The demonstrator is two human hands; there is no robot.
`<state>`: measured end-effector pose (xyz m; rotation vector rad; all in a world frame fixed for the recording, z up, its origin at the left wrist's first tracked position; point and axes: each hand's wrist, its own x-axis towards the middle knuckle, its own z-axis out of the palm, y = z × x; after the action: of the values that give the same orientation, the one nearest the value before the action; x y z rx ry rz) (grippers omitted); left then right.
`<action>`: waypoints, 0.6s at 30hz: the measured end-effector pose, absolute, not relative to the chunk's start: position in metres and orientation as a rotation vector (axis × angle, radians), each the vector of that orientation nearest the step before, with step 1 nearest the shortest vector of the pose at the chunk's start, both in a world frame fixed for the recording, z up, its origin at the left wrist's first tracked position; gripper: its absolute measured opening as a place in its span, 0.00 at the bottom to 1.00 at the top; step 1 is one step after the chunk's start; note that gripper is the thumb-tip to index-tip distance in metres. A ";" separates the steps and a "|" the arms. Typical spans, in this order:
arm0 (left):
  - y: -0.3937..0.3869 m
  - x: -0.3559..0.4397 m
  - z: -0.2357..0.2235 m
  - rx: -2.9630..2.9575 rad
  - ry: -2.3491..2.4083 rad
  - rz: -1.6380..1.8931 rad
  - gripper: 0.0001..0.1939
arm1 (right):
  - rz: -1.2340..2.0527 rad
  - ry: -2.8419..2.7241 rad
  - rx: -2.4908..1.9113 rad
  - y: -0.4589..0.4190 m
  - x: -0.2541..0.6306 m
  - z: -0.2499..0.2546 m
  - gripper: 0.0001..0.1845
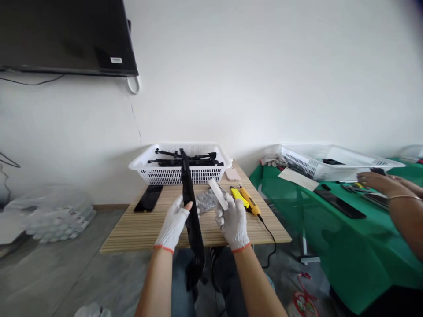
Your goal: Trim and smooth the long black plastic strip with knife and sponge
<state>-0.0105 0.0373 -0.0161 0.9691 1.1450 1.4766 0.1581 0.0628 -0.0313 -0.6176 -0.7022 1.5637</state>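
Observation:
Both my hands wear white knit gloves. My left hand [173, 222] grips a long black bar-shaped part [191, 207] that runs from my lap up over the wooden table [139, 229] toward the basket. A thumb tip pokes out of that glove. My right hand [234, 222] is closed on a small white rectangular piece [218, 193], held just right of the black part. A grey mesh-like bag [205, 200] lies on the table between the hands.
A white basket [172, 175] of black parts stands at the table's back. A black phone-like slab [148, 198], a yellow tool [239, 197], an orange corded tool [250, 202] and a pink phone [232, 174] lie nearby. Another person's hands [373, 179] work at the green table [346, 246].

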 end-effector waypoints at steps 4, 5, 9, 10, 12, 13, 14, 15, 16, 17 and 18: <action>0.081 -0.010 -0.019 0.839 1.116 1.631 0.22 | 1.668 -0.795 -0.771 0.079 0.147 -0.045 0.27; 0.090 -0.009 -0.020 0.789 1.068 1.623 0.21 | 1.679 -0.837 -0.767 0.082 0.145 -0.048 0.28; 0.113 -0.005 -0.019 0.597 0.915 1.615 0.18 | 1.579 -0.939 -0.811 0.099 0.136 -0.053 0.29; 0.117 -0.004 -0.019 0.562 0.894 1.612 0.19 | 1.540 -0.957 -0.862 0.103 0.134 -0.054 0.31; 0.122 -0.003 -0.018 0.506 0.854 1.574 0.20 | 1.478 -0.972 -0.966 0.113 0.131 -0.054 0.34; 0.123 -0.003 -0.018 0.485 0.832 1.544 0.20 | 1.460 -0.972 -1.001 0.117 0.130 -0.054 0.34; 0.125 -0.003 -0.018 0.470 0.810 1.518 0.20 | 1.450 -0.969 -1.017 0.120 0.129 -0.054 0.34; 0.125 -0.002 -0.019 0.460 0.787 1.505 0.19 | 1.450 -0.968 -1.016 0.122 0.129 -0.054 0.34; 0.125 -0.002 -0.020 0.451 0.765 1.508 0.17 | 1.452 -0.965 -1.008 0.123 0.129 -0.055 0.34; 0.125 -0.002 -0.021 0.438 0.747 1.521 0.16 | 1.451 -0.962 -1.001 0.122 0.128 -0.055 0.34; 0.124 -0.001 -0.022 0.422 0.731 1.537 0.17 | 1.443 -0.955 -0.996 0.121 0.129 -0.055 0.34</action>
<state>-0.0009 0.1242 -0.0222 0.4217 0.7305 1.5372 0.1286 0.1209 -0.0552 -0.9964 -0.9549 1.4428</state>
